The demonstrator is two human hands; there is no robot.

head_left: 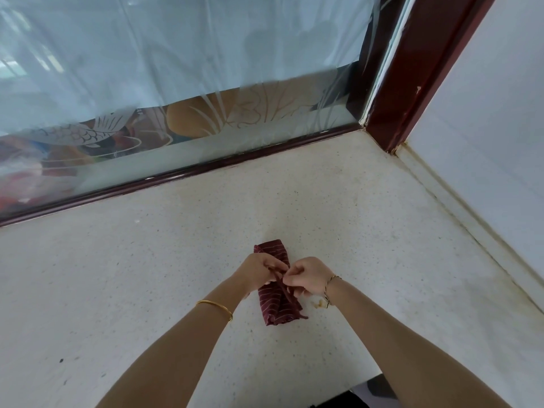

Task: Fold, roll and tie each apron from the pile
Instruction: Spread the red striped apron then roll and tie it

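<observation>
Both hands, left hand (pixel 259 270) and right hand (pixel 306 276), pinch the strap (pixel 284 288) over the rolled apron (pixel 272 309) (maroon, striped, unlabelled).

— What can't you make out at centre frame?
— The middle of the rolled apron (pixel 276 304) is covered by both hands. The left hand (pixel 259 270) and right hand (pixel 309 278) hide how the strap (pixel 284 288) runs between the fingers, so whether a knot exists there I cannot tell.
— And the edges?
— Both forearms are cut off by the bottom of the frame. A dark shape at lower right, below the counter (pixel 147 275) edge, is cropped too.
— Upper left?
— Behind the frosted glass (pixel 176 69), orange and red shapes are blurred beyond naming.
</observation>
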